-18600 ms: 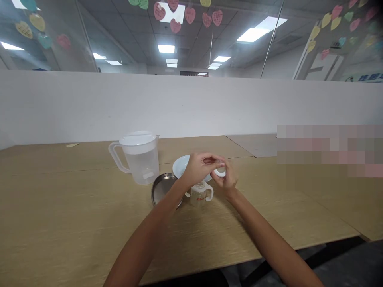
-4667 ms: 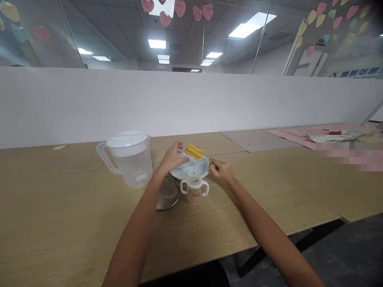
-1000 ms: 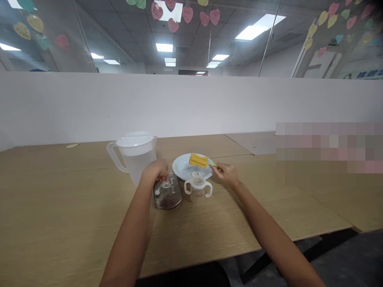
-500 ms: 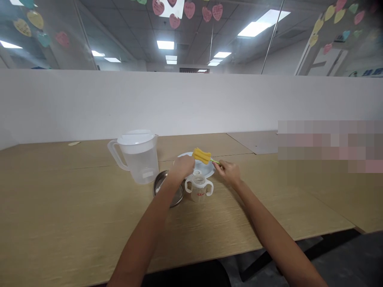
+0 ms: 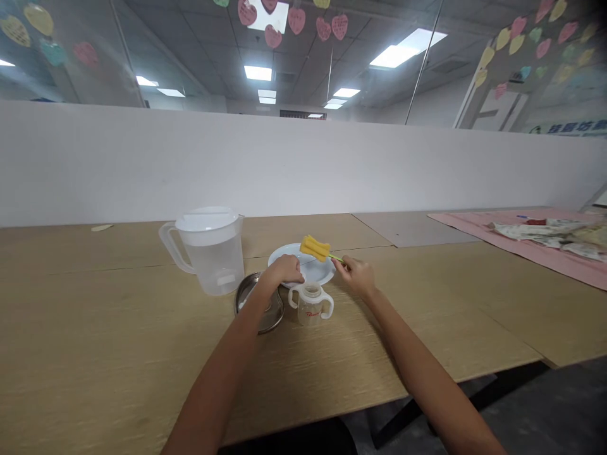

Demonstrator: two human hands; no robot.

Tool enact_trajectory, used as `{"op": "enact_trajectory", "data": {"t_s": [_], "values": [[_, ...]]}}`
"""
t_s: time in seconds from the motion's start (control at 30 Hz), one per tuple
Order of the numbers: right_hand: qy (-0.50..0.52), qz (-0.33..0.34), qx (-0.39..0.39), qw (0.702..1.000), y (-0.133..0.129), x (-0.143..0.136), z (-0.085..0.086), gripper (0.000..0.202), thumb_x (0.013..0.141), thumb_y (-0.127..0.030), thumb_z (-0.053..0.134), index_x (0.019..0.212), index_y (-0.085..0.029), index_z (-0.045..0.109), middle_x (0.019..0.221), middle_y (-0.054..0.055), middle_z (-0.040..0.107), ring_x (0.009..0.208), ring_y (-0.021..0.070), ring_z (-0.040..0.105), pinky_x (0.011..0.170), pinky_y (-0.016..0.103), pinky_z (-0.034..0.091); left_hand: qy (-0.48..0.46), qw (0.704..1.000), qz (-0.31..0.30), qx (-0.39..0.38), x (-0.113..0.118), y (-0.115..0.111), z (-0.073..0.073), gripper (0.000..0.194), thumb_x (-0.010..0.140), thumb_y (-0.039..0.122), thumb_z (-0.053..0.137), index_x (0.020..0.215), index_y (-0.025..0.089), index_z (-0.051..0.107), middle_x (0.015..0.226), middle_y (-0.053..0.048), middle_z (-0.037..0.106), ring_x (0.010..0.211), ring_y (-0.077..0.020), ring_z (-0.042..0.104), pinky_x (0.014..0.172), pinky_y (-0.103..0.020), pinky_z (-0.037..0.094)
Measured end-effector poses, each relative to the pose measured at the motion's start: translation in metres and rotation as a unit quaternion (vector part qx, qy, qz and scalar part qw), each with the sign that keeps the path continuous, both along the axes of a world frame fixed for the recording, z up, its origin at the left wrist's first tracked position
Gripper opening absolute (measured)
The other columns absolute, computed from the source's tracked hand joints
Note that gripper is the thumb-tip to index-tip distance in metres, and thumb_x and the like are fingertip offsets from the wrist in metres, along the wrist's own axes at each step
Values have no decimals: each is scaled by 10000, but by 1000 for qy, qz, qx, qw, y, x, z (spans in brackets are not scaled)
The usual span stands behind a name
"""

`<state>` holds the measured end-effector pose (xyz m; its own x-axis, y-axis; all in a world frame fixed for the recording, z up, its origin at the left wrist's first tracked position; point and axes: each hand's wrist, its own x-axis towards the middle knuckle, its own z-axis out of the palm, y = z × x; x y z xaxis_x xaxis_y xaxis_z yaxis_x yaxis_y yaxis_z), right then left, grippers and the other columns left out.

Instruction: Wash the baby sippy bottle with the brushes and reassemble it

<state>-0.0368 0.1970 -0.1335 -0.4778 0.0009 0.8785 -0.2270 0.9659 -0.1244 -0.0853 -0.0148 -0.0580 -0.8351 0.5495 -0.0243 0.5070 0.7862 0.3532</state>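
My right hand (image 5: pixel 356 275) grips the thin green handle of a bottle brush (image 5: pixel 315 248), its yellow sponge head tilted up above a white plate (image 5: pixel 324 273). Curled with its fingers pointing down, my left hand (image 5: pixel 284 270) is over the plate's near left side, close to the baby bottle. What those fingers hold, if anything, is hidden. The clear baby bottle (image 5: pixel 310 311), with two white handles and red lettering, stands upright and uncapped in front of the plate. Left of it lies a metal kidney dish (image 5: pixel 243 292), partly covered by my left forearm, with something white inside.
A translucent lidded pitcher (image 5: pixel 215 249) with a handle stands left of the dish. At far right a pink cloth (image 5: pixel 467 224) carries several items. A small pale flat piece (image 5: pixel 102 227) lies at the back left. A white wall (image 5: pixel 284 164) bounds the wooden table (image 5: pixel 118 341).
My left hand has come down and away from the sponge head, toward the bottle. My right hand still holds the brush. The view has turned slightly right.
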Motion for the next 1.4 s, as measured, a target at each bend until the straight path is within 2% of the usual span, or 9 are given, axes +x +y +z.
{"op": "enact_trajectory", "data": {"t_s": [0.17, 0.3, 0.37, 0.5, 0.73, 0.83, 0.97, 1.13, 1.4], "values": [[-28, 20, -19, 999, 2, -4, -2, 578, 904, -555, 329, 519, -153, 484, 459, 15, 483, 426, 81, 385, 466, 219, 211, -16, 988, 3, 155, 3, -15, 25, 433, 650, 311, 649, 1019, 138, 504, 1035, -69, 600, 891, -172, 588, 726, -240, 469], [-39, 10, -43, 998, 6, -7, -3, 611, 902, -584, 289, 507, -160, 481, 430, 6, 445, 403, 85, 345, 457, 227, 206, -81, 917, -35, 388, 9, -19, 38, 514, 613, 251, 680, 1055, 139, 444, 1087, -98, 556, 868, -152, 599, 732, -254, 502], [-28, 9, -36, 999, 5, -6, -2, 612, 896, -588, 301, 487, -162, 457, 423, 3, 431, 401, 84, 339, 457, 230, 204, -69, 905, -59, 415, 11, -18, 41, 478, 617, 227, 671, 1039, 147, 462, 1119, -98, 540, 886, -155, 597, 730, -256, 510], [-6, 36, -14, 999, 1, 0, 1, 586, 898, -561, 337, 484, -161, 442, 434, 2, 435, 409, 77, 348, 465, 228, 220, -20, 925, -56, 376, 16, -17, 42, 395, 619, 145, 633, 995, 151, 511, 1052, -72, 590, 909, -163, 600, 771, -269, 510], [-38, 76, -31, 996, 0, 3, 5, 583, 905, -556, 330, 491, -162, 446, 439, 2, 439, 416, 81, 360, 476, 226, 241, -89, 922, -134, 353, 32, -25, 57, 424, 634, 197, 648, 1035, 144, 520, 1064, -85, 598, 972, -178, 587, 809, -271, 495], [-28, 77, -13, 997, 2, 2, 5, 584, 898, -562, 344, 488, -159, 447, 437, 5, 441, 419, 80, 363, 477, 226, 234, 27, 959, -52, 277, 39, -38, 70, 402, 644, 230, 626, 1032, 157, 551, 1044, -72, 607, 932, -184, 588, 773, -263, 495], [-20, 35, -19, 999, 7, 0, 4, 607, 893, -589, 322, 482, -158, 440, 429, 10, 444, 407, 81, 356, 466, 231, 207, 97, 988, 117, 18, 44, -59, 80, 449, 629, 274, 640, 1051, 143, 561, 962, -103, 640, 839, -230, 611, 733, -300, 483], [-34, 9, -27, 999, 8, -1, 3, 632, 883, -623, 296, 476, -161, 441, 425, 17, 453, 402, 85, 358, 463, 234, 194, -154, 961, 176, -148, 37, -62, 67, 226, 591, 315, 697, 619, 115, 594, 642, -109, 643, 612, -218, 614, 597, -282, 482], [-38, 2, -17, 999, 6, -1, 2, 642, 884, -633, 276, 487, -160, 449, 432, 25, 471, 404, 88, 379, 462, 235, 187, -180, 954, 189, -146, 27, -46, 36, 263, 516, 262, 751, 425, 124, 547, 483, -122, 587, 545, -290, 592, 565, -370, 476]]}}
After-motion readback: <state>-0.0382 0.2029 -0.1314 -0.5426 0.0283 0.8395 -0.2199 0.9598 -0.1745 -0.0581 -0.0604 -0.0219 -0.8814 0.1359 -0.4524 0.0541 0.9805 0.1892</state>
